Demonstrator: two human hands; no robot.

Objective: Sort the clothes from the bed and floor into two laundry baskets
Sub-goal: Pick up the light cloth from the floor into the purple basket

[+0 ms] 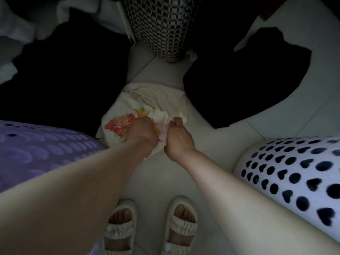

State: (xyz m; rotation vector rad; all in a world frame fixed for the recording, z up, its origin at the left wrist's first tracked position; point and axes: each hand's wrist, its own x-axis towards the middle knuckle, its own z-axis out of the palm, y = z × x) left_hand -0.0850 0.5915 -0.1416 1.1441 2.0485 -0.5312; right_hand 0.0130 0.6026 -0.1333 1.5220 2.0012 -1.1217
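Both sets of fingers are clenched on one cream cotton garment with an orange-red floral print (128, 115) — left hand (142, 132) and right hand (177, 139) side by side, bunching it above the pale tiled floor (266, 115). A lilac perforated plastic basket (42, 150) stands left, a white heart-holed plastic basket (294, 172) right; black clothes (248, 85) lie beyond. No writing is legible.

I can read no text, label, brand, number or sign anywhere. The garment (145, 105) in my hands carries only a red and orange flower print, with no words that I can make out, and the dim, blurred picture hides any small tag.
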